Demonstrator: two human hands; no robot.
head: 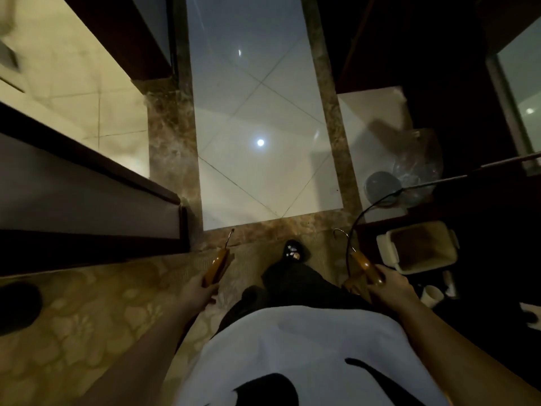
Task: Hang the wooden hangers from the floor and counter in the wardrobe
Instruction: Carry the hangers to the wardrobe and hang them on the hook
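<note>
— Where are the wooden hangers?
— The left hanger (218,266) is just left of the black shoe (295,250), with the left hand (199,287) curled round its wood. The right hanger (363,263) is right of the shoe, gripped by the right hand (389,284).
— Any advice for carrying them?
— Probably keep both hooks forward, and keep the right one off the dark cable (349,247) right of the shoe.

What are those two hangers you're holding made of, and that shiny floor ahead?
The left hanger and right hanger look like varnished wood: amber-brown, glossy, each with a thin metal hook. The floor is probably polished tile, ceramic or stone: it mirrors a lamp and shows joint lines.
</note>
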